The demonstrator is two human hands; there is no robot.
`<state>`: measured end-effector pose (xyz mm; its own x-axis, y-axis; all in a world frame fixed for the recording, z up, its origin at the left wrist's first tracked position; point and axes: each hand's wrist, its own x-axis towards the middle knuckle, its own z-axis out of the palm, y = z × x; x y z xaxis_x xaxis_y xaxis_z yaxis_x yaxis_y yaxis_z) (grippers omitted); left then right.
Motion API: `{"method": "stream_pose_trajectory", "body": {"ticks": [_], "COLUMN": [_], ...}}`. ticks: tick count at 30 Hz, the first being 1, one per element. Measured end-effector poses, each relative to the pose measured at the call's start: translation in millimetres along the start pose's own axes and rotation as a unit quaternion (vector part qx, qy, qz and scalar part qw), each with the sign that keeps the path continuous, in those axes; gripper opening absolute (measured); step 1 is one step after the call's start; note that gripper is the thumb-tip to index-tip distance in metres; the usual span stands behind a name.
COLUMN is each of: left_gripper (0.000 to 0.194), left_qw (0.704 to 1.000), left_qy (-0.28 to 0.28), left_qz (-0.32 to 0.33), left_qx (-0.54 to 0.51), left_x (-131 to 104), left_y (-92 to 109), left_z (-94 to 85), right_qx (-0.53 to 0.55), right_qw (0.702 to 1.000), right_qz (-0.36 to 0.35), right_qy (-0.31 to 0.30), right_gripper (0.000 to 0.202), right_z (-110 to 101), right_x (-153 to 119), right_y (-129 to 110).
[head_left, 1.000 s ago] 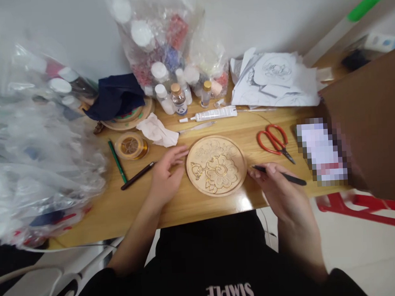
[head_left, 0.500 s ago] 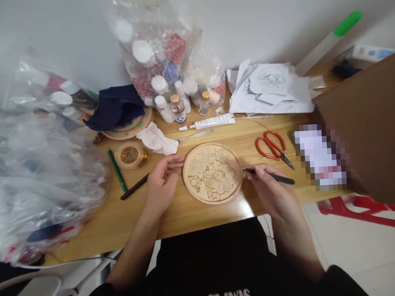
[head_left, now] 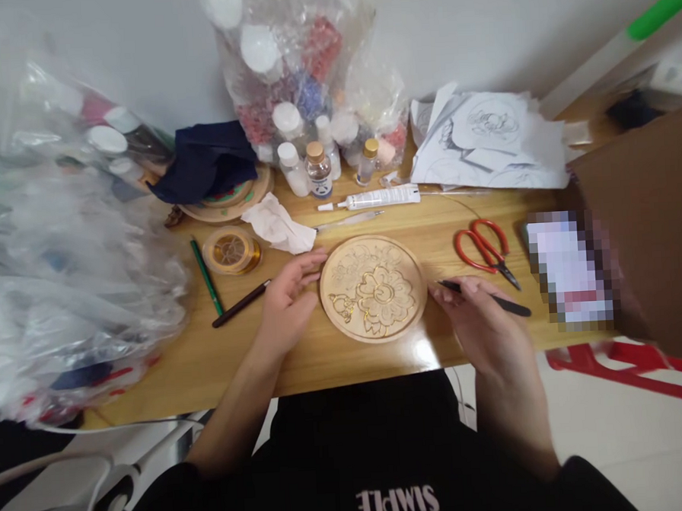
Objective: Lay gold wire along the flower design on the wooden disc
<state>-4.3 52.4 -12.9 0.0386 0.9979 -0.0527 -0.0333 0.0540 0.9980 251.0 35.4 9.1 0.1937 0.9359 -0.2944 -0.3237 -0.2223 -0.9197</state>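
"While the round, pale wooden plaque with gold-lined flowers [head_left: 382,293] lies flat on the yellowish wooden table [head_left: 318,367], what could go wrong?"

"Its gold lines look thin, so a slip of the slim black tool [head_left: 513,306] could snag or bend one, I'd say. A knock could slide the plaque too, since no clamp shows."

"And the hands?"

"The left hand [head_left: 290,308] is partly spread, fingers slightly curled, tips at the plaque's left rim; whether they press, I can't tell. The right hand [head_left: 487,324] pinches the tool between thumb and fingers, just beside the right rim."

"Is the tool's tip parted?"

"Too small to tell."
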Motion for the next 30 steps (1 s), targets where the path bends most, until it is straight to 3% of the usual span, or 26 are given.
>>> {"method": "stream_pose_trajectory", "body": {"ticks": [14,25,30], "left_gripper": [0.042,0.032,0.027], "left_qw": [0.999,0.999,0.999], "left_qy": [0.006,0.027,0.034], "left_qz": [0.003,0.007,0.015], "left_qx": [-0.041,-0.042,-0.011], "left_x": [0.9,3.6,2.4], "left_y": [-1.9,-1.7,-0.4], "left_z": [1.9,4.2,6.8], "right_qx": [-0.026,-0.122,-0.178], "right_qw": [0.999,0.975,0.966], "right_qz": [-0.043,-0.163,-0.183], "right_qy": [-0.014,0.091,0.041], "right_gripper": [0.023,0.015,0.022], "right_z": [4.2,-3.3,-12.6], "right_x": [7.6,13.8,14.8], "right_y": [10.4,14.4,13.9]}}
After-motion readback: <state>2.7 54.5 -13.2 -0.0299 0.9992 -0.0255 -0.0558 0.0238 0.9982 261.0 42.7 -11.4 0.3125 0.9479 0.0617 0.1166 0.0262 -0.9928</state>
